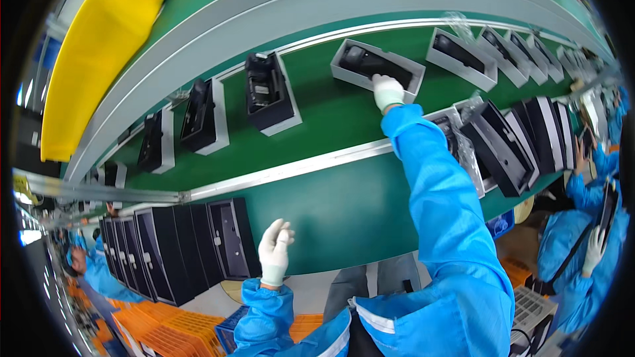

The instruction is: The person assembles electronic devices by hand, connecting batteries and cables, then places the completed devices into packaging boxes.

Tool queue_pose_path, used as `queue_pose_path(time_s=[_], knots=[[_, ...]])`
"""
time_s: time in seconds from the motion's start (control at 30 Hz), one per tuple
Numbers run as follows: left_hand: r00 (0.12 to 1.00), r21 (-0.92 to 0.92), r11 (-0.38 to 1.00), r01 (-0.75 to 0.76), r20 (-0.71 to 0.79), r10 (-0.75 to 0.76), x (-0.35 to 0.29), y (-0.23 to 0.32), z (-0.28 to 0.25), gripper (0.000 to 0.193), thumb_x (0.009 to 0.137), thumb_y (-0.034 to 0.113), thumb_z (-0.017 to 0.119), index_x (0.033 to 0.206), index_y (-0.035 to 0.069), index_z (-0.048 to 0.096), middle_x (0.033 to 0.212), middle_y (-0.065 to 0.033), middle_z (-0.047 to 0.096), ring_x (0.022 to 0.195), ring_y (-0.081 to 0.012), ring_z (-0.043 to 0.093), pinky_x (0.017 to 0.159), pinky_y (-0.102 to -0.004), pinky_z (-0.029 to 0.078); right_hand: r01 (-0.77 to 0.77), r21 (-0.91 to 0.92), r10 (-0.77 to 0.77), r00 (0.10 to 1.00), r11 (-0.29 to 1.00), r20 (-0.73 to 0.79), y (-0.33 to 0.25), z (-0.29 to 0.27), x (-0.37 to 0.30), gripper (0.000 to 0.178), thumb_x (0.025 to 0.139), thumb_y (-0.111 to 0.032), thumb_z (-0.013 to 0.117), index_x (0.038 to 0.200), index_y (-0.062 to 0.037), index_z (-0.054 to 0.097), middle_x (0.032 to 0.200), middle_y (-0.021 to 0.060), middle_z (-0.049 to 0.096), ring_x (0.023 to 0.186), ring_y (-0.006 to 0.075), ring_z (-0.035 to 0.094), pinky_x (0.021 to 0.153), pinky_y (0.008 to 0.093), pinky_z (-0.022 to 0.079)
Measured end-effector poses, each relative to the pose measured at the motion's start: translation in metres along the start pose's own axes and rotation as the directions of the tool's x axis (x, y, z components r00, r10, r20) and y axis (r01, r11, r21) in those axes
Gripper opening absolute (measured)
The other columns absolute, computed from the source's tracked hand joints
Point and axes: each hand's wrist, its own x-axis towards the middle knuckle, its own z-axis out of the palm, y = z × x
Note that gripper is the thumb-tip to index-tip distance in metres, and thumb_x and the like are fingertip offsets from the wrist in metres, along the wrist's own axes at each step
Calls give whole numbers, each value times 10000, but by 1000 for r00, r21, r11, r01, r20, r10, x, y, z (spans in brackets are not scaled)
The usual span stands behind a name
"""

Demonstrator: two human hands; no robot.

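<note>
My right hand [387, 92], in a white glove, reaches across to an open light grey box [415, 94] on the green conveyor belt. Its fingers bend over the near wall of that box and grip it. Inside lies a black device [360, 59] with a rounded end; its exact kind I cannot make out. My left hand [274, 250], also gloved, hovers over the near edge of the green work surface [331, 201]. Its fingers are loosely bent and a little apart, with nothing in them. Beside it stands a dark open box lid [233, 238].
Several dark lids [173, 251] stand in a row at the left, more dark lids [503, 149] at the right. Further boxes [272, 96] line the belt. A metal rail [297, 168] divides belt and work surface. Orange crates [165, 327] are below; a co-worker [582, 244] sits at right.
</note>
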Motion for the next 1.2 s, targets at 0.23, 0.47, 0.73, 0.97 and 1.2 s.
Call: queue_pose_path(time_s=[0.23, 0.47, 0.73, 0.97, 1.2], knots=[[948, 297, 922, -247, -123, 293, -11, -5, -14, 280, 918, 77, 599, 1179, -24, 592, 1061, -137, 658, 949, -194, 641, 835, -293, 512, 583, 294, -599, 800, 758, -42, 41, -33, -52, 160, 850, -124, 501, 946, -70, 617, 934, 153, 622, 929, 344, 597, 795, 423, 489], [942, 984, 170, -53, -8, 335, -64, -47, -118, 646, 646, 90, 633, 1263, -18, 474, 1288, -204, 493, 1202, -389, 450, 1028, -506, 341, 831, 350, -889, 326, 431, 321, 68, -84, -121, 112, 827, -150, 541, 865, -69, 608, 903, 139, 597, 962, 340, 590, 845, 400, 500], [831, 864, 162, -477, 383, 405, -45, -89, -157, 356, 742, 76, 614, 1095, 31, 595, 1051, -120, 589, 1043, -313, 555, 955, -451, 422, 831, -145, -758, 551, 537, 350, 49, -103, -173, 223, 841, -187, 537, 913, -41, 691, 1156, 135, 619, 1203, 311, 504, 1038, 427, 387], [779, 791, 229, -567, 425, 461, -42, -79, -87, 268, 798, 86, 611, 1064, 51, 613, 952, -98, 590, 930, -292, 567, 839, -415, 443, 658, 181, -677, 669, 731, 306, 26, -145, -251, 266, 757, -160, 659, 1007, -69, 643, 1045, 98, 632, 1035, 265, 578, 949, 404, 422], [709, 722, 75, -687, 645, 283, 20, -50, -116, 244, 762, 86, 575, 991, 59, 655, 983, -114, 627, 968, -315, 578, 871, -436, 451, 583, 195, -612, 775, 789, 159, 35, -143, -273, 271, 809, -160, 643, 1057, -50, 625, 1081, 119, 641, 1028, 289, 599, 901, 412, 464]])
